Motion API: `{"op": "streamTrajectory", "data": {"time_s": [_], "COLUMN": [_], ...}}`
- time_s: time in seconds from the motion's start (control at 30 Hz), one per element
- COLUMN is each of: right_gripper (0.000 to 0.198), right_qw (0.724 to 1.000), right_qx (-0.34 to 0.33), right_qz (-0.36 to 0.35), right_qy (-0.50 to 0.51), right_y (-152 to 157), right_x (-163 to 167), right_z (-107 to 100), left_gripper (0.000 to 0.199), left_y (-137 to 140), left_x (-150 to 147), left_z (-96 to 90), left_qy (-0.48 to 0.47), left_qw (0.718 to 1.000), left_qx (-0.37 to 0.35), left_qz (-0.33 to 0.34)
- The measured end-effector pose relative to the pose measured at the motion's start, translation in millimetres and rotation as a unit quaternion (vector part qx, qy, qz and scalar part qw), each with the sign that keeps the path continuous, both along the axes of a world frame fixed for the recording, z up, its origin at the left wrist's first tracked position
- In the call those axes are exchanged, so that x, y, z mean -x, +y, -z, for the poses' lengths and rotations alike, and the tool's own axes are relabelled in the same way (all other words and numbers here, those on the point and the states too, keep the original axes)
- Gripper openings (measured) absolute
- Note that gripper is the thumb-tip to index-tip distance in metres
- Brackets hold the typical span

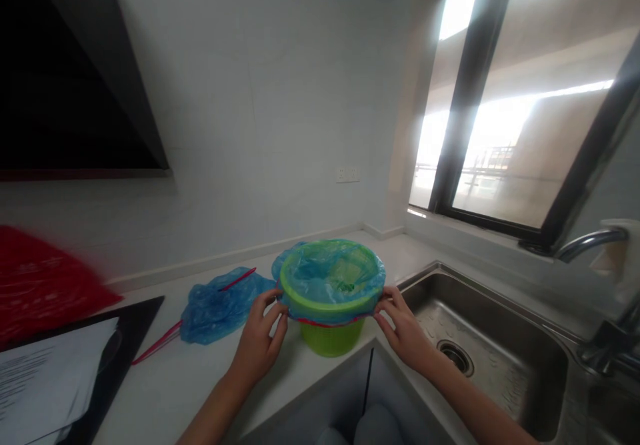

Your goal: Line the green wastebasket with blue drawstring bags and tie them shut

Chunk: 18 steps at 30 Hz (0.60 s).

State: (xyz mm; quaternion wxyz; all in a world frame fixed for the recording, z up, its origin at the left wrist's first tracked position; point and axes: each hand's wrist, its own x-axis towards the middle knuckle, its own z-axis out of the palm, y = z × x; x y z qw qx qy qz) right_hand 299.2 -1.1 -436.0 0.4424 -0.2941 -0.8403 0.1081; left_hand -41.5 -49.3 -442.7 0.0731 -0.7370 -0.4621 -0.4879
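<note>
On my feed, the left hand (263,330) and right hand (401,328), apart, pinch the edge of a blue bag (310,275) lining a green basket (333,342) on the worktop (165,388); a green patch (345,286) shows inside.

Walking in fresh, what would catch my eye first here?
Probably the bright green basket on the white countertop, lined with a translucent blue bag, left fingers and right fingers at the bag's edge. To the basket's left lies a crumpled blue bag with pink drawstrings; at the picture's left edge is a vivid red bag.
</note>
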Motion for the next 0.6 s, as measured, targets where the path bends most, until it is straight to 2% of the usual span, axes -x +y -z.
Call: {"op": "streamTrajectory", "data": {"time_s": [0.07,0.13,0.2,0.27,0.33,0.37,0.47,0.53,0.6], "right_gripper": [0.012,0.015,0.017,0.019,0.025,0.028,0.031,0.031,0.03], "right_qw": [0.999,0.99,0.963,0.927,0.898,0.889,0.861,0.818,0.76], "right_qx": [0.004,0.027,0.105,0.242,0.362,0.396,0.484,0.562,0.636], "right_qz": [0.016,0.064,0.127,0.155,0.136,0.121,0.068,0.009,-0.057], "right_qy": [0.04,0.123,0.212,0.242,0.21,0.195,0.144,0.12,0.122], "right_y": [5.7,18.8,39.2,64.0,88.7,99.7,125.2,136.0,143.1], "right_x": [-4.4,-11.9,-16.6,-13.7,-2.6,4.9,26.7,35.5,38.7], "right_z": [-5.4,-17.1,-34.1,-53.9,-72.5,-80.2,-94.6,-97.9,-97.7], "left_gripper": [0.014,0.017,0.02,0.027,0.032,0.031,0.025,0.02,0.013], "left_y": [3.8,13.6,31.5,56.4,84.5,98.1,129.5,140.4,144.7], "left_x": [6.3,15.2,22.7,25.1,21.5,17.9,5.7,0.6,-0.4], "left_z": [-1.1,-10.7,-29.7,-55.0,-80.7,-91.7,-113.0,-118.1,-119.0], "left_qy": [-0.073,-0.222,-0.386,-0.459,-0.457,-0.438,-0.403,-0.385,-0.373], "left_qw": [0.997,0.972,0.91,0.855,0.826,0.804,0.75,0.697,0.654], "left_qx": [0.039,0.077,0.142,0.24,0.33,0.402,0.523,0.598,0.647], "left_qz": [-0.001,-0.027,-0.054,-0.026,0.008,0.012,0.048,0.091,0.118]}}
